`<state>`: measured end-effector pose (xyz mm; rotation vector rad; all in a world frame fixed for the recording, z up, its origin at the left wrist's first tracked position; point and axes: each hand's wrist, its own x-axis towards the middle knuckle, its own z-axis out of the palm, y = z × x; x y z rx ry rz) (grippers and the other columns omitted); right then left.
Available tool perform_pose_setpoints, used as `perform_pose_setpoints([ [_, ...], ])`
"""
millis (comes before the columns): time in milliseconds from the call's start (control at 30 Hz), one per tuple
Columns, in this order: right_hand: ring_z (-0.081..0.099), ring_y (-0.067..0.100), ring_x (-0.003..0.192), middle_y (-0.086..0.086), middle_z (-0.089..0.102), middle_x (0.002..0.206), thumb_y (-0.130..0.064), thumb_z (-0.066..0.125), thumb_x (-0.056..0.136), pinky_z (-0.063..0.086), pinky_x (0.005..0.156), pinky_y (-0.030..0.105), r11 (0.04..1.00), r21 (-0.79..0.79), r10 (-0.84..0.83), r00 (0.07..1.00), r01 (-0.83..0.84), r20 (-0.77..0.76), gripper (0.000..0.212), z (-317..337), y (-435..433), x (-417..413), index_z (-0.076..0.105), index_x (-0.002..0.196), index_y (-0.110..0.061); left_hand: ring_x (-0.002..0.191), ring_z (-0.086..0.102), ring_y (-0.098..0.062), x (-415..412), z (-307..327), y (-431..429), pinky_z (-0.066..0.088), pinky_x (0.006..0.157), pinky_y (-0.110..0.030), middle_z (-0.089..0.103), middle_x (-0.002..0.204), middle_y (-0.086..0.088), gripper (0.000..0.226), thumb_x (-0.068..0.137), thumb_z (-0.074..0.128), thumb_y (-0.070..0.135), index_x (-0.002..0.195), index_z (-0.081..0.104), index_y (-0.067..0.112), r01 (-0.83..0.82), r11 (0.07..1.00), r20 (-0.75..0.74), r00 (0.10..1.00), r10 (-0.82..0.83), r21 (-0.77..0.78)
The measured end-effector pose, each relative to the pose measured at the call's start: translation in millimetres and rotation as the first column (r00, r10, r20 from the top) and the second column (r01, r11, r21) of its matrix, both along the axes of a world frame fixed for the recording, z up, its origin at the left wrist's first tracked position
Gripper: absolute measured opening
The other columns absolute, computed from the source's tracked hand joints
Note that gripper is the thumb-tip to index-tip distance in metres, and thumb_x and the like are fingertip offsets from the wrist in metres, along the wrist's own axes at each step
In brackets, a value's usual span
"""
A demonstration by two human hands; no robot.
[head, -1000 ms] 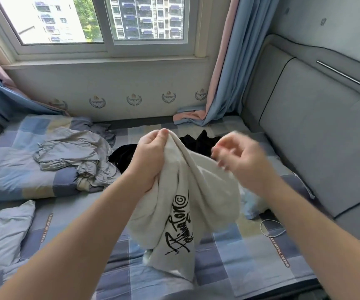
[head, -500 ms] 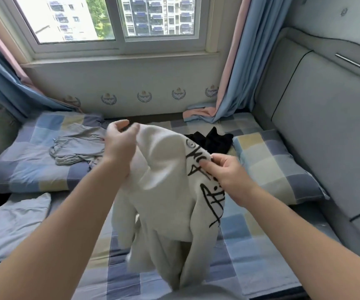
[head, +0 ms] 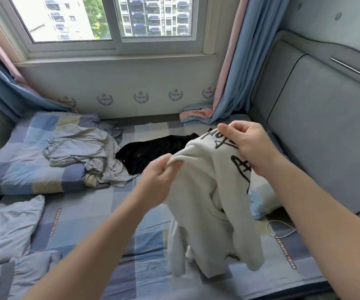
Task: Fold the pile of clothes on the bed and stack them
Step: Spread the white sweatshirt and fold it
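Pinching the shirt edge are left hand, right hand (over bed).

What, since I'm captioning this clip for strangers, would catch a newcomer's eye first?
The white top with black lettering, held up mid-frame over the checked bed: the left hand pinches its edge, the right hand grips by the print. Behind it lies a black garment, and a crumpled grey pile sits on the checked pillow at left.

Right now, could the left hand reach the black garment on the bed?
Probably yes, once freed: the left hand grips the white shirt, and the black garment lies mostly uncovered just beyond it.
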<state>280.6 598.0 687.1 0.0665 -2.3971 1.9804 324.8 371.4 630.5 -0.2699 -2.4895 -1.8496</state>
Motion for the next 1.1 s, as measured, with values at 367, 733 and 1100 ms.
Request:
perform_pose_setpoints([
  [367,0.052,-0.007,0.119,-0.017,0.058,0.130,-0.050,0.078,0.077,0.045,0.092,0.017,0.933,0.194,0.281,0.950,-0.303,0.134,0.062,-56,-9,46,0.051,0.132,-0.040,0.062,0.062,-0.018,-14,47,7,0.055,0.058,-0.028,0.063,0.071,-0.005,0.032,0.099,0.056,0.042,0.084,0.064,0.015,-0.164,0.854,0.393,0.918,-0.051,0.494],
  [733,0.043,0.018,0.070,0.008,0.050,0.073,-0.026,0.059,0.101,0.035,0.066,0.034,0.940,0.102,0.309,0.939,-0.326,0.148,0.034,-79,-15,35,0.060,0.081,0.002,0.070,0.061,-0.022,-28,36,-61,0.051,0.062,-0.030,0.064,0.081,-0.010,0.030,0.092,0.067,0.044,0.091,0.068,0.013,-0.267,0.917,0.440,0.890,0.117,0.296],
  [1100,0.057,0.015,0.068,0.004,0.065,0.074,-0.027,0.054,0.103,0.046,0.067,0.031,0.805,0.248,0.507,0.842,-0.538,0.183,0.035,-16,-33,20,0.073,0.087,-0.002,0.075,0.061,-0.010,9,-13,-1,0.052,0.069,-0.036,0.065,0.087,0.010,0.045,0.064,0.073,0.060,0.093,0.061,0.027,0.187,0.927,0.165,0.976,-0.139,-0.325],
])
